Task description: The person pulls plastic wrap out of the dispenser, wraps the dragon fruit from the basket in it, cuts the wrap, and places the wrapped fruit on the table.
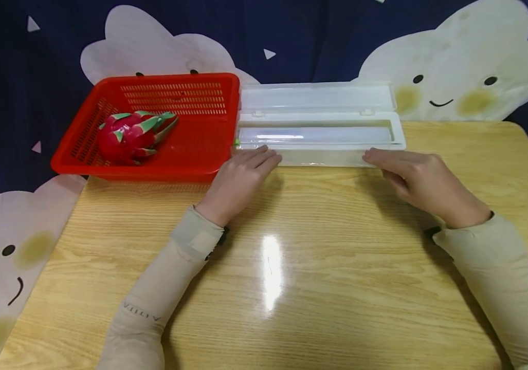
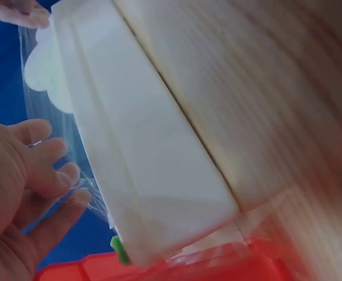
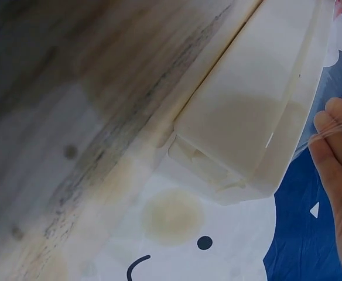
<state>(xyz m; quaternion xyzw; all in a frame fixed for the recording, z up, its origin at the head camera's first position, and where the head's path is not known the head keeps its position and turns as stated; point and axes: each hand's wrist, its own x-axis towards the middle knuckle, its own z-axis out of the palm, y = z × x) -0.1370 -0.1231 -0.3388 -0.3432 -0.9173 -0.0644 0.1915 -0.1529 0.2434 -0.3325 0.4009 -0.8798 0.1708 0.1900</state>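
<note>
A white cling film dispenser [image 1: 400, 134] lies at the back of the table with its lid [image 1: 314, 97] raised. The film roll [image 1: 319, 135] shows inside. A strip of clear cling film [image 1: 321, 158] extends from its front edge. My left hand [image 1: 242, 177] pinches the strip's left corner; in the left wrist view the film gathers at the fingertips [image 2: 68, 174]. At the other corner my right hand [image 1: 425, 180] pinches the film, which stretches to its fingers [image 3: 329, 134] in the right wrist view. A green slider [image 2: 119, 250] sits at the dispenser's left end.
A red plastic basket [image 1: 226, 164] stands directly left of the dispenser, holding a pink dragon fruit [image 1: 127, 136] with green scales. The wooden table [image 1: 328, 267] extends toward me. Behind it hangs a dark blue cloth [image 1: 301, 36] with white clouds.
</note>
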